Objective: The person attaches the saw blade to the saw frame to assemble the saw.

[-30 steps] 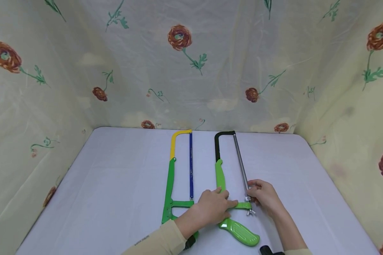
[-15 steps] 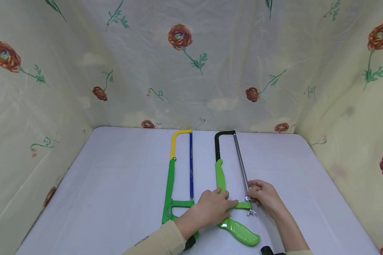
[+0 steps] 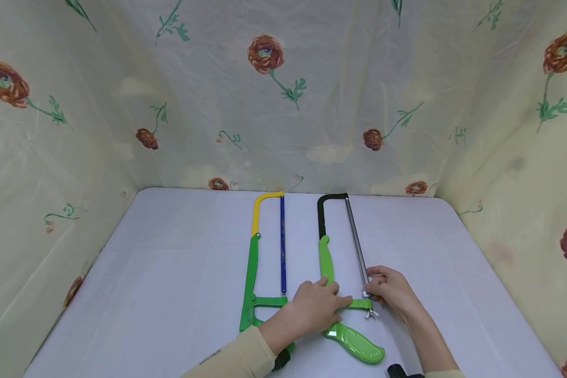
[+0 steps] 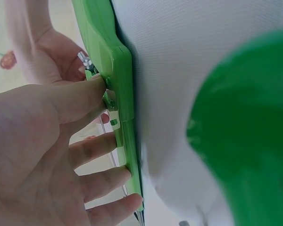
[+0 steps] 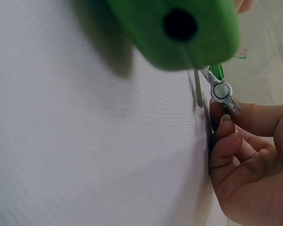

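A hacksaw [image 3: 359,344] with a light green handle and frame, black front bow and grey blade [image 3: 356,239] lies on the white table. My left hand [image 3: 312,307] holds its frame around the crossbar. In the left wrist view, this hand's thumb presses near the crossbar and several fingertips lie along the green frame [image 4: 120,80]. With thumb and fingers, my right hand [image 3: 394,294] pinches the blade's near end, just above the wing nut [image 3: 371,314]. The right wrist view shows its fingers curled close beside the wing nut [image 5: 221,90]; the pinched blade end is hidden there.
Left of it lies a second hacksaw [image 3: 250,278], with a green and yellow frame and a blue blade [image 3: 283,244]; my left forearm covers part of its handle. A black object [image 3: 397,371] shows at the bottom edge. Flowered curtains [image 3: 328,155] surround the table [image 3: 179,262].
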A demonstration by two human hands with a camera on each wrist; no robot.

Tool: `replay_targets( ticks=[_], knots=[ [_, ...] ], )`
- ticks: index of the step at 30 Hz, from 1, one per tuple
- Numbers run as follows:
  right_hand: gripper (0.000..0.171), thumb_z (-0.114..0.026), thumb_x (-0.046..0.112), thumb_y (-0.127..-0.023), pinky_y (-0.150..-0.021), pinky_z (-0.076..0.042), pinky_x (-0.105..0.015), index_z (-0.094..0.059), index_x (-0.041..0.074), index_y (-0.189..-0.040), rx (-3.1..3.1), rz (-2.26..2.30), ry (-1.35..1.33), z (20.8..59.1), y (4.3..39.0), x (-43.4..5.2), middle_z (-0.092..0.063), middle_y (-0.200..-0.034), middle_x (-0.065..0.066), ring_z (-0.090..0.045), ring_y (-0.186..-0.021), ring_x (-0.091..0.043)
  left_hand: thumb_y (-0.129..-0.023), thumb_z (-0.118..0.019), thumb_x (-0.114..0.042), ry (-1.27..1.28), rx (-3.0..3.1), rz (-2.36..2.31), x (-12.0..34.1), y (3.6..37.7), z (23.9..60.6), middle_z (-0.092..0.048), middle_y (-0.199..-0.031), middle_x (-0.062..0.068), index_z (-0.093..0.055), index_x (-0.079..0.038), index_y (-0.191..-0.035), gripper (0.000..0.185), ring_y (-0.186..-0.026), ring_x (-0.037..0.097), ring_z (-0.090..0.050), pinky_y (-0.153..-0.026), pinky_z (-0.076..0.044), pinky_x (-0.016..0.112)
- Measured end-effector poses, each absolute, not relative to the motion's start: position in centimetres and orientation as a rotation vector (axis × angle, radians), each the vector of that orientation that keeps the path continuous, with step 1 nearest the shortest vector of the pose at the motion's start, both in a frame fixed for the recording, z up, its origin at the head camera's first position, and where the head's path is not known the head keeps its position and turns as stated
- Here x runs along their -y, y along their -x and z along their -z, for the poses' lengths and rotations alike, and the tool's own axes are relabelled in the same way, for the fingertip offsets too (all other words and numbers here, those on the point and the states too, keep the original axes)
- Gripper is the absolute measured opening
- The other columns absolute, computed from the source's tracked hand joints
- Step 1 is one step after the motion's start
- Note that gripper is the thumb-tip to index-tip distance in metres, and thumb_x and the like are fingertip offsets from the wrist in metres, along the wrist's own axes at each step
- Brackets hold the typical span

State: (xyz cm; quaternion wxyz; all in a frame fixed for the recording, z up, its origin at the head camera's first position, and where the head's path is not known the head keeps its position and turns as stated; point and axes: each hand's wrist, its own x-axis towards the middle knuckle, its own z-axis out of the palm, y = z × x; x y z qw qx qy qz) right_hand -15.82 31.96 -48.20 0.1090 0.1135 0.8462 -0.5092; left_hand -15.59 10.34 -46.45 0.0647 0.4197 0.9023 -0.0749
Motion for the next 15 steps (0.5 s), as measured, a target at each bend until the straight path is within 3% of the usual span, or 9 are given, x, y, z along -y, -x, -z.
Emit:
replay_targets(
  ticks=[15],
  knots=[
    [0.056,-0.067,0.009,-0.090,-0.058,-0.047,-0.025,-0.046,-0.009,-0.138,-2.456,1.510,-0.288,48.44,15.82,-32.70,-0.063,-0.078,0.000,-0.056,-0.066,-0.012,-0.098,-0.051,-0.056,-1.262,-2.728,0.225,-10.40,15.50,46.45,-0.057,-0.139,-0.009,-0.042,-0.048,-0.146,0.049,-0.139,0.020,-0.049,-0.092,-0.057,0.034]
  ],
)
